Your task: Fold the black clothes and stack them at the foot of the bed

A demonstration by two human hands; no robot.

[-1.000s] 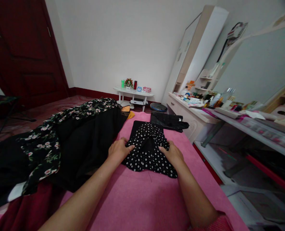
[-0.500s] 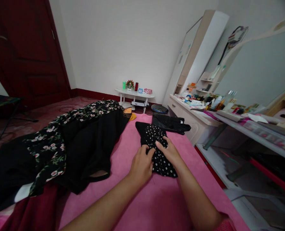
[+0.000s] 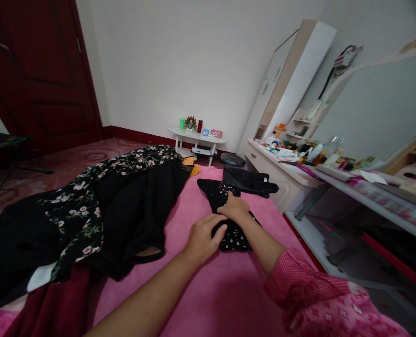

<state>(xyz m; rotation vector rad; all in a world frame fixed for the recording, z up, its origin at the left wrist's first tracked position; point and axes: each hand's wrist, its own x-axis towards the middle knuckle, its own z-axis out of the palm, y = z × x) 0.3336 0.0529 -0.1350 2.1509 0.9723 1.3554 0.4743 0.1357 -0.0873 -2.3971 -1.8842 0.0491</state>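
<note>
A small folded black garment with white dots and tiny flowers (image 3: 236, 239) lies on the pink bed cover (image 3: 208, 290). My right hand (image 3: 235, 208) rests across its middle. The thumb and forefinger there are spread over the cloth, while the other fingers are mostly hidden. At the garment's left edge is my left hand (image 3: 202, 236), fingers bent and thumb held apart, with black cloth showing in the gap. The garment's upper left corner (image 3: 208, 187) spreads out flat and mostly plain black.
A heap of black floral clothing (image 3: 134, 210) covers the bed's left side, a maroon cloth (image 3: 56, 304) below it. Another folded black garment (image 3: 248, 180) lies beyond the dotted one. A cluttered dressing table (image 3: 281, 171) stands right; a small white table (image 3: 193, 135) stands against the far wall.
My right hand has moved forward and turned leftward over the dotted garment, shifting its cloth. My left hand has stayed near the left edge, its thumb slightly lower.
</note>
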